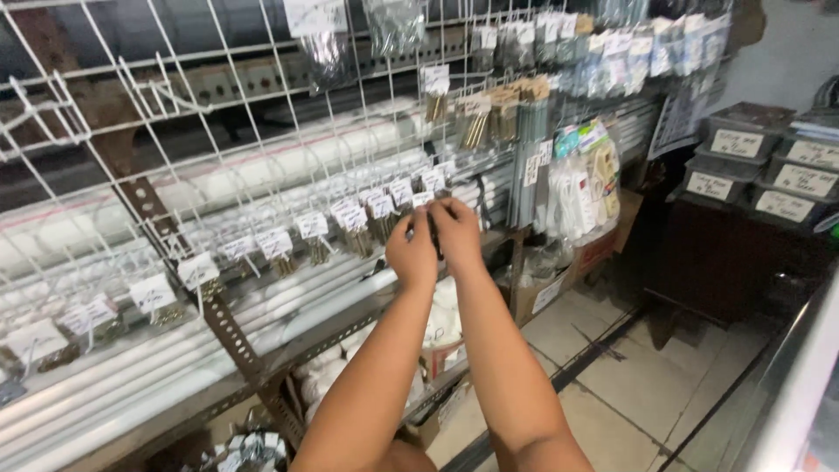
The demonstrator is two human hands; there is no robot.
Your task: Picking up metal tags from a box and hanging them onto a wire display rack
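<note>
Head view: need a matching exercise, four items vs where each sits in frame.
Items:
1. both hands
2. stacked grey bins
3. long white tubes
4. tiled floor

Places:
A. far right, on a dark stand
B. lower right, beneath the arms
C. centre, at the row of small bagged parts on the wire grid
D. left, lying on the metal shelf behind the grid

Pairs: 1-C, left hand and right hand at the small bagged parts; 2-A, stacked grey bins; 3-D, long white tubes; 4-B, tiled floor.
</note>
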